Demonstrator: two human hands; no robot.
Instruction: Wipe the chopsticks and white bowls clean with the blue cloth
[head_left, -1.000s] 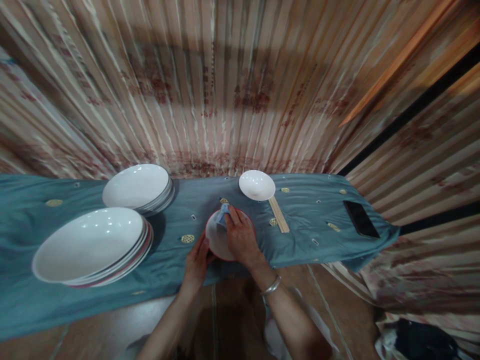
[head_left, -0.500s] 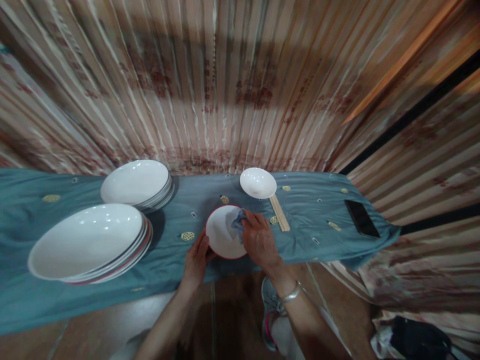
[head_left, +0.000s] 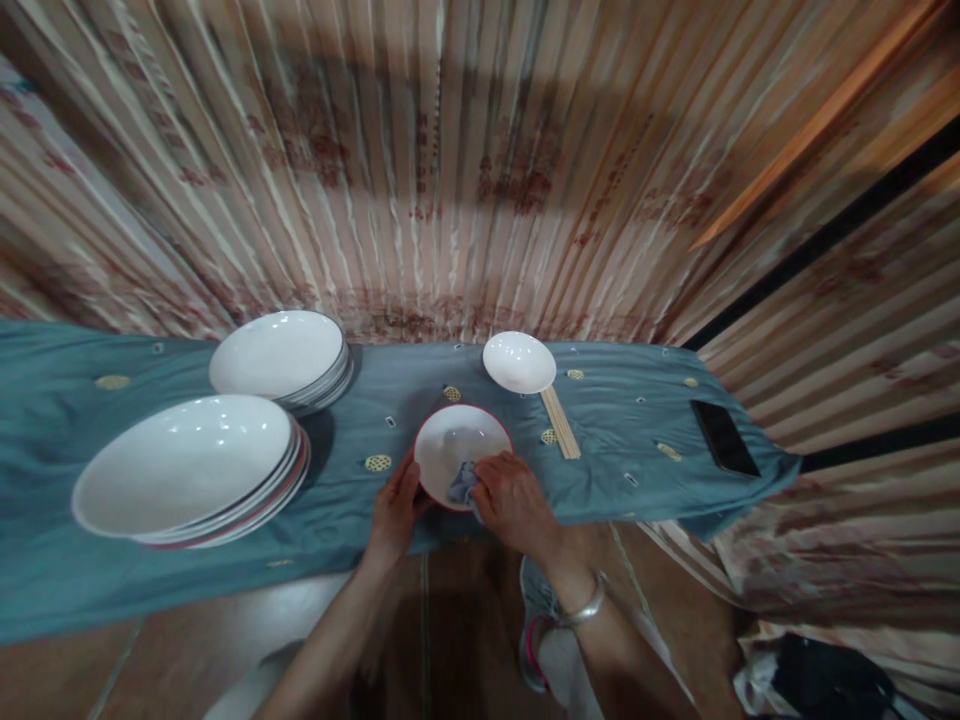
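Note:
A white bowl with a red rim is at the near edge of the cloth-covered table. My left hand grips its left side, with the thumb by the rim and the other fingers partly hidden under it. Bunched in my right hand is a grey-blue cloth, pressed against the inside of the bowl at its near side. Behind the bowl, to the right, sits another white bowl, with several light chopsticks lying just in front of it.
Two stacks of white dishes, a nearer stack and a farther stack, stand on the left. A black phone lies near the right end of the teal tablecloth. Pleated curtains hang behind the table.
My right hand has moved the cloth from the bowl's upper right inside down toward its near side. The left hand keeps its hold. The view has shifted slightly.

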